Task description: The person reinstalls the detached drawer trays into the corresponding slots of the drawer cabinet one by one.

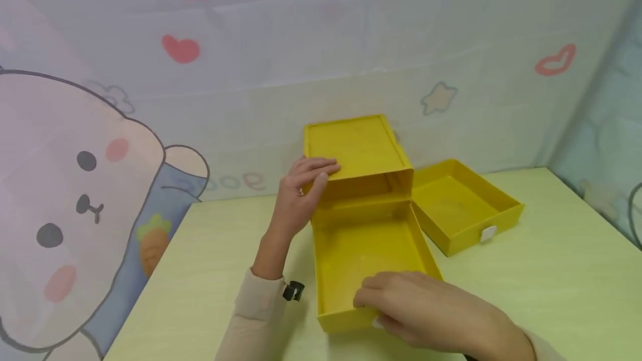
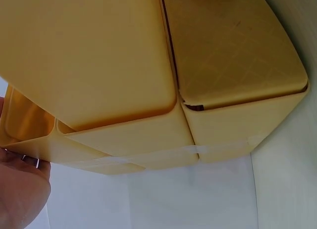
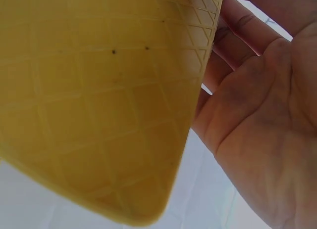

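A yellow drawer cabinet (image 1: 353, 146) stands against the backdrop, its top front opening exposed. From below that opening a yellow drawer (image 1: 361, 249) is pulled far out, with nothing inside. My left hand (image 1: 299, 196) rests on the cabinet's upper left front corner, fingers lying straight over the top. My right hand (image 1: 426, 311) grips the front edge of the pulled-out drawer, fingers over the rim beside a white handle. In the right wrist view the drawer's ribbed underside (image 3: 99, 100) shows, with my palm by its front. A lower drawer (image 2: 237, 46) sits closed in the left wrist view.
A second yellow drawer (image 1: 463, 199) with a white handle (image 1: 488, 233) lies on the pale table (image 1: 546, 272), right of the cabinet. A printed cloth (image 1: 281, 32) hangs behind. A dark cable (image 1: 633, 216) curves at the far right edge.
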The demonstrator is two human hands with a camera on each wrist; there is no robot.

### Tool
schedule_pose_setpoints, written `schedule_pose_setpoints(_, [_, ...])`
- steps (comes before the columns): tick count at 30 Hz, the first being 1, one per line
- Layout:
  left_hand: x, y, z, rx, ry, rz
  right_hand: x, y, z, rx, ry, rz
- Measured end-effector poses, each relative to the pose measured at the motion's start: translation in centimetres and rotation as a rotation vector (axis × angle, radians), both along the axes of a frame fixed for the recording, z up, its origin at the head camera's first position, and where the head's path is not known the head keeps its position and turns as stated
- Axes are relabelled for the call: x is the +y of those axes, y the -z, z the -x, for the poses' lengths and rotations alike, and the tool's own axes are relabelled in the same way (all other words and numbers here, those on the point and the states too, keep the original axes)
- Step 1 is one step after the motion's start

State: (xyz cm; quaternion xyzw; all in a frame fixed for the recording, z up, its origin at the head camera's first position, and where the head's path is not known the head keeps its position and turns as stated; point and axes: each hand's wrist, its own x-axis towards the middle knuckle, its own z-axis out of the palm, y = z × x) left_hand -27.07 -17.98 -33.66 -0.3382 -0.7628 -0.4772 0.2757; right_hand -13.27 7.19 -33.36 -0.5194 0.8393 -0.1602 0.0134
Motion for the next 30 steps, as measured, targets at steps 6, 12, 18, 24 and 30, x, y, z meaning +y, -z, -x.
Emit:
schedule_pose_setpoints(6, [-0.23, -0.15, -0.21, 0.015, -0.019, 0.002, -0.23, 0.07, -0.04, 0.017, -0.017, -0.005])
schedule_pose_setpoints(12, [-0.24, -0.11, -0.28, 0.021, -0.021, 0.007, -0.17, 0.24, 0.08, 0.028, -0.02, 0.002])
schedule_pose_setpoints(18, [-0.11, 0.06, -0.16, 0.018, -0.013, 0.006, 0.03, 0.2, 0.16, 0.04, 0.001, 0.013])
schedule_pose_setpoints(24, [0.04, 0.11, -0.06, 0.016, -0.014, 0.009, 0.14, 0.16, 0.18, 0.035, 0.01, 0.012])
schedule_pose_setpoints(30, [0.23, 0.03, -0.04, 0.005, -0.018, 0.011, 0.35, 0.02, 0.29, 0.035, 0.014, 0.016])
